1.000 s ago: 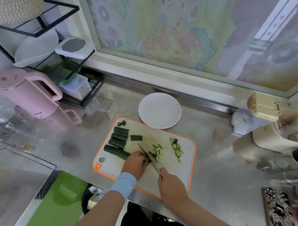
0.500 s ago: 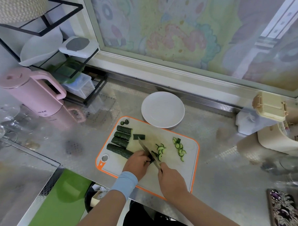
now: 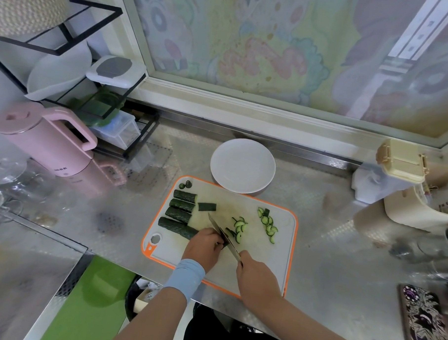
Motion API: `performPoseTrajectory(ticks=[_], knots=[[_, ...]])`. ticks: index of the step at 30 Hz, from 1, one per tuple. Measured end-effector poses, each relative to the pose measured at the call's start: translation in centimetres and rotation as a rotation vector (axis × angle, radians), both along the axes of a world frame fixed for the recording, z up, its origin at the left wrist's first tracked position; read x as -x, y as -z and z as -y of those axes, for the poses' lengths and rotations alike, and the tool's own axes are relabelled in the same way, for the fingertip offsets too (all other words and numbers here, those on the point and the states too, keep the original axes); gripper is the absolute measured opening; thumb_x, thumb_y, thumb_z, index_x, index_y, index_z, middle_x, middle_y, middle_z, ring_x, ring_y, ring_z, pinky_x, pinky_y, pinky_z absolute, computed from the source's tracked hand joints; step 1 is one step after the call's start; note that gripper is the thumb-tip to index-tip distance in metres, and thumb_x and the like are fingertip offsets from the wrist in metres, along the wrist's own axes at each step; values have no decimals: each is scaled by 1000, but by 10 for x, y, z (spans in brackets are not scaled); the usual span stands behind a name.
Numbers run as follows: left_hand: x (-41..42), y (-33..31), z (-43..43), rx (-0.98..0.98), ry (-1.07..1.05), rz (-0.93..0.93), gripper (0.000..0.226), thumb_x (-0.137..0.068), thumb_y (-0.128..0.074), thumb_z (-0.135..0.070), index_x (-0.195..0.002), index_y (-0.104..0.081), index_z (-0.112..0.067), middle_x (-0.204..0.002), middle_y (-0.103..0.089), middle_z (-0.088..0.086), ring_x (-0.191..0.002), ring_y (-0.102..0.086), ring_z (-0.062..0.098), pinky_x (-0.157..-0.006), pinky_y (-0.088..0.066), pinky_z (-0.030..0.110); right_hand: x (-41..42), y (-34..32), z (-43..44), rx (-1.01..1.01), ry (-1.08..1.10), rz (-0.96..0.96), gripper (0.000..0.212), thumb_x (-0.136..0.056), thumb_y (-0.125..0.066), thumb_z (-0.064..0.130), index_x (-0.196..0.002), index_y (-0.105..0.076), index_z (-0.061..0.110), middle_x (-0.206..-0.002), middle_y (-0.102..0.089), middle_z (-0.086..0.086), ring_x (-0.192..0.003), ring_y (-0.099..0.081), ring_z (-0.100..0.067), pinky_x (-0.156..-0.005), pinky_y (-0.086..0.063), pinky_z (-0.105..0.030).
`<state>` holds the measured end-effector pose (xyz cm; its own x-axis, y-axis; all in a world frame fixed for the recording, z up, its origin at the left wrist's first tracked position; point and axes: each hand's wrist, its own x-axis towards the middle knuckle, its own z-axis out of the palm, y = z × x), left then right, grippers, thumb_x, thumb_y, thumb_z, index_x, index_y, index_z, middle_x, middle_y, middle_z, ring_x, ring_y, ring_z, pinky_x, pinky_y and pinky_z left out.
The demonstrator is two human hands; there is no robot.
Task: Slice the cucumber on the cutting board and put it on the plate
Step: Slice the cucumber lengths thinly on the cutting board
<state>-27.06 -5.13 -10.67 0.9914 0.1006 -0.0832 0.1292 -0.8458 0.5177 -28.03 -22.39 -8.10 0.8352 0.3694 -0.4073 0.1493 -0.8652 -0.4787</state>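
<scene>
Stainless tabletop point(image 3: 329, 251) carries the cutting board point(image 3: 278, 262). On it the cucumber length point(image 3: 179, 227) is laid left-to-right, its right end held under the curled left hand point(image 3: 204, 247). Immediately to the right, the knife point(image 3: 222, 234) is set across that axis, gripped by the right hand point(image 3: 256, 276). The plate point(image 3: 242, 165) lies beyond.

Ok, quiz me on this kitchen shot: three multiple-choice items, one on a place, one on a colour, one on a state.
1. The plate sits: A) on the floor B) just beyond the cutting board, at its far edge C) in the board's middle.
2. The board's rim is: A) blue B) green C) orange.
3. The right hand: A) grips the knife B) lies flat C) lifts the plate.
Key: 1 B, it lies past the far edge; 2 C, an orange border runs all round; 3 A, its fingers curl round the handle.
</scene>
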Motion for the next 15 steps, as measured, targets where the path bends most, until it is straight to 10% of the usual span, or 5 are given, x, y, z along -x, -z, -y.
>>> performPoseTrajectory(ticks=[15], knots=[[2, 3, -2, -27, 24, 58, 4, -77, -71, -11, -80, -74, -9, -79, -67, 5, -84, -57, 25, -69, -43, 27, -5, -5, -5, -18, 13, -10, 17, -105, -32, 28, -91, -38, 20, -67, -48, 1, -56, -40, -14, -46, -22, -27]])
